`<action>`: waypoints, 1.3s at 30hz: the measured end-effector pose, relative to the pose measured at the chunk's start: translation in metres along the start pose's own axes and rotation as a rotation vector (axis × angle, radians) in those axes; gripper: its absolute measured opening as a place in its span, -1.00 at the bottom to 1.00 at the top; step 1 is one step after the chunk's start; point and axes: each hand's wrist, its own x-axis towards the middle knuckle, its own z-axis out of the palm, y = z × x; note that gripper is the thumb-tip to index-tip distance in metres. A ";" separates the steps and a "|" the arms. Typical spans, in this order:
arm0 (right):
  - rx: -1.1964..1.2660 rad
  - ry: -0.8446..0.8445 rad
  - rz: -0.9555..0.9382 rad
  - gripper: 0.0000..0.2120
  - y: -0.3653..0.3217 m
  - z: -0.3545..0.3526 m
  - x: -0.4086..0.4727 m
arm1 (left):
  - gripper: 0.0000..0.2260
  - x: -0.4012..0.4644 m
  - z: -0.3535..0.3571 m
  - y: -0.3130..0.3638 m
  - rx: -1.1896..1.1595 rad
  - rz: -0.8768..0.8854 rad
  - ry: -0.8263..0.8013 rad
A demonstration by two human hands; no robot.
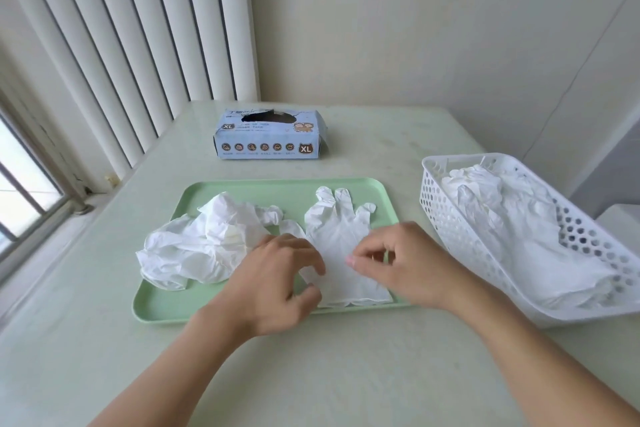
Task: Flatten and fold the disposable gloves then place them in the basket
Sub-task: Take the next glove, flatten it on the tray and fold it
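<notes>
Head view: one glove [341, 236] lies flat on green tray [166, 305], not yet folded
Fingers: left hand [277, 282] & right hand [398, 263] curled, both pinching it
Done: several gloves in basket [446, 218]
Left: crumpled pile [204, 239] — approx. halfway

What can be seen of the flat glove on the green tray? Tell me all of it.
The flat glove is white, thin and faintly creased, like soft disposable film. It lies spread out on the right half of the green tray, its fingers pointing away from the person and its cuff near the tray's front rim. The left hand rests on its left edge; the right hand pinches at its right side.
</notes>
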 end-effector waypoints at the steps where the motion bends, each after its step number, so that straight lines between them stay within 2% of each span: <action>1: -0.027 0.073 -0.016 -0.87 -0.001 0.000 0.012 | -0.68 0.004 0.003 0.000 0.006 -0.029 0.033; 2: -0.082 0.111 -0.030 -0.91 -0.002 0.001 0.027 | -0.63 0.008 0.006 0.002 0.030 -0.051 0.057; 4: -0.224 0.081 -0.025 -0.94 0.002 0.009 0.059 | -0.53 0.018 0.014 0.007 0.095 -0.077 0.052; 8: -0.382 -0.075 0.049 -0.67 0.009 0.022 0.107 | -0.52 0.021 0.027 0.014 0.140 -0.080 -0.045; 12: -0.427 -0.144 0.121 -0.32 0.011 0.019 0.125 | -0.51 0.017 0.029 0.008 0.029 -0.068 -0.017; 13: -0.451 -0.139 0.130 -0.30 0.013 0.019 0.127 | -0.51 0.016 0.030 0.005 0.009 -0.063 -0.001; 15: -0.465 -0.041 0.111 -0.39 0.018 0.020 0.124 | -0.52 0.015 0.033 0.004 -0.022 -0.053 0.024; 18: -0.341 0.155 0.030 -0.53 0.019 0.026 0.111 | -0.53 0.017 0.033 0.004 -0.042 -0.049 0.050; 21: -0.312 0.078 -0.055 -0.57 0.022 0.036 0.101 | -0.52 0.018 0.035 0.002 -0.047 -0.043 0.060; 23: -0.335 0.055 -0.045 -0.56 0.029 0.040 0.101 | -0.51 0.018 0.036 0.003 -0.043 -0.036 0.070; 29: -0.284 0.273 0.120 -0.60 0.050 0.042 0.129 | -0.54 0.016 0.040 0.004 -0.034 -0.042 0.094; 32: -0.253 0.422 0.006 -0.89 0.035 0.041 0.128 | -0.53 0.015 0.040 0.004 -0.044 -0.055 0.094; 34: -0.246 0.282 -0.133 -0.91 0.025 0.040 0.123 | -0.52 0.016 0.039 0.005 -0.044 -0.062 0.085; 36: -0.243 0.056 -0.138 -0.91 0.019 0.042 0.121 | -0.53 0.016 0.038 0.004 -0.045 -0.064 0.089; 37: -0.262 0.035 -0.120 -0.91 0.022 0.042 0.124 | -0.53 0.017 0.038 0.004 -0.043 -0.061 0.091; 39: -0.370 0.084 -0.070 -0.71 0.028 0.041 0.128 | -0.52 0.017 0.040 0.003 -0.034 -0.059 0.094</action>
